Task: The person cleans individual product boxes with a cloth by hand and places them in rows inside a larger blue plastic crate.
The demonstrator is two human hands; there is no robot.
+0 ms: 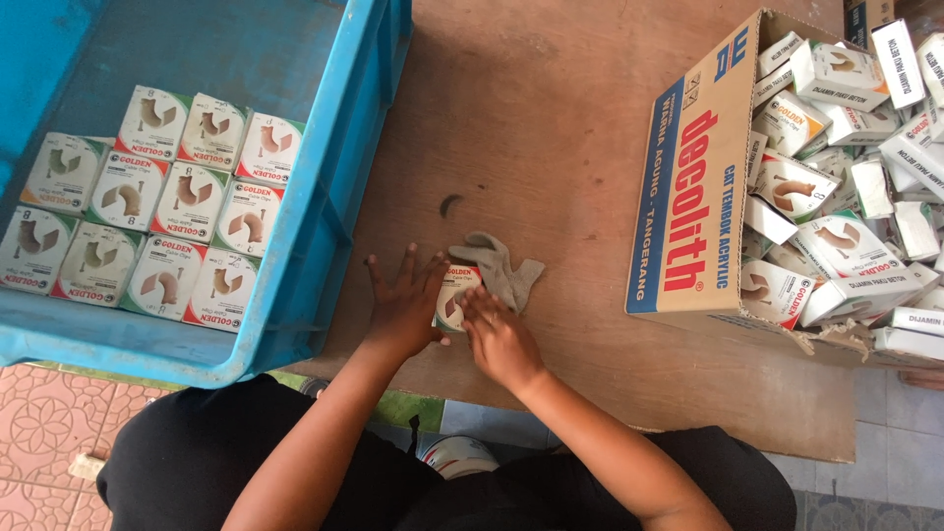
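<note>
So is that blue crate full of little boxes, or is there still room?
Partly full. The blue crate holds small white boxes packed in three neat rows at its near end; the far part shows bare blue floor.

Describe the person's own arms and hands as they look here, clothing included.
Both arms are bare from the upper arm down: no sleeves, gloves, watch or bracelets show. The left hand and right hand are uncovered, with no rings that I can make out. Dark, black clothing covers the lap below the arms.
</note>
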